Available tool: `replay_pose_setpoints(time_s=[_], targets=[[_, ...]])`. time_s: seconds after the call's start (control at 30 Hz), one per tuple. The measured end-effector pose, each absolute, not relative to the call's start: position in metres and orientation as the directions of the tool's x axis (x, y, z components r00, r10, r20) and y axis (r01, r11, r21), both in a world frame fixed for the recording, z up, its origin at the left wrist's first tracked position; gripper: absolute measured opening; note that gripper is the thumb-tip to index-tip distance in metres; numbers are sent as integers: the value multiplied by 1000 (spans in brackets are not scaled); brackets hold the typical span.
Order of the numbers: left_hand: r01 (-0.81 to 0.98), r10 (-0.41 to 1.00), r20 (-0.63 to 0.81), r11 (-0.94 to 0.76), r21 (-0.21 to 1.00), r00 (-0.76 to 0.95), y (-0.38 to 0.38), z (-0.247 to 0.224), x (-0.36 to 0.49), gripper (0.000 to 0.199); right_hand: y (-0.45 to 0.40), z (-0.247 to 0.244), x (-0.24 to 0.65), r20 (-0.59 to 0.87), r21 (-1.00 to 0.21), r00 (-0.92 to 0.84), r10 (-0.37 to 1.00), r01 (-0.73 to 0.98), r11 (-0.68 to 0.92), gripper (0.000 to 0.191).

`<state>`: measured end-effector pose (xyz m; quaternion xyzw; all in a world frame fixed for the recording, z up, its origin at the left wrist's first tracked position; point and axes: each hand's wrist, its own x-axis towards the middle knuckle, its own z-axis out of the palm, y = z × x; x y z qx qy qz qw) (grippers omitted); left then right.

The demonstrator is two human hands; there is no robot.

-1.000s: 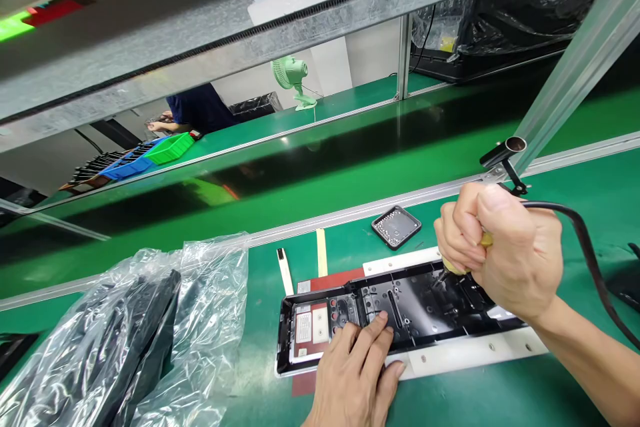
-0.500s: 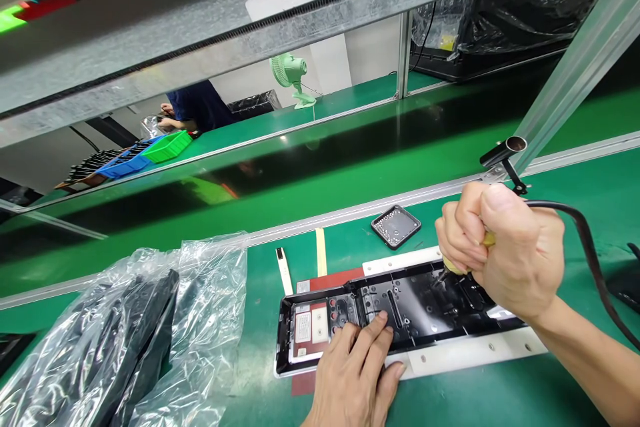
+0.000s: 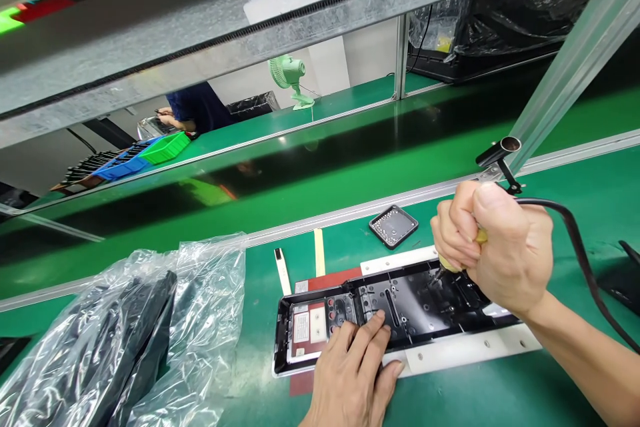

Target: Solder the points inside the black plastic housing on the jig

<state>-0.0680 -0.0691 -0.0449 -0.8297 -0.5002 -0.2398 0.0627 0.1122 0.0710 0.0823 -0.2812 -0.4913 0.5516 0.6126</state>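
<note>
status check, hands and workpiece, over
Right hand: grip closed on yellow corded tool. Left hand: flat on black plastic housing. No obstruction visible between them.

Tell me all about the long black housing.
The long black housing looks like molded plastic: a shallow shell with raised walls, small posts, a slot and a rectangular opening at its left end. It lies open side up between white strips. The left hand rests on it; the right hand holds a yellow tool, its tip down inside the shell.
</note>
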Motion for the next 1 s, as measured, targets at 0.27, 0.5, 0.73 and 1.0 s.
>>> replay_pose_setpoints(time_s=[0.27, 0.5, 0.73, 1.0], targets=[[861, 799, 466, -490, 136, 381, -70, -45, -68, 30, 70, 83, 112, 289, -888, -90, 953, -397, 232, 54], [859, 796, 469, -493, 136, 382, -69, -45, -68, 30, 71, 82, 113, 273, -892, -88, 958, -397, 217, 53], [857, 797, 471, -493, 149, 377, -70, -46, -67, 30, 70, 83, 113, 272, -887, -90, 958, -410, 214, 54], [860, 808, 453, -486, 154, 376, -70, -48, -69, 31, 70, 81, 113, 280, -885, -106, 954, -415, 213, 54]])
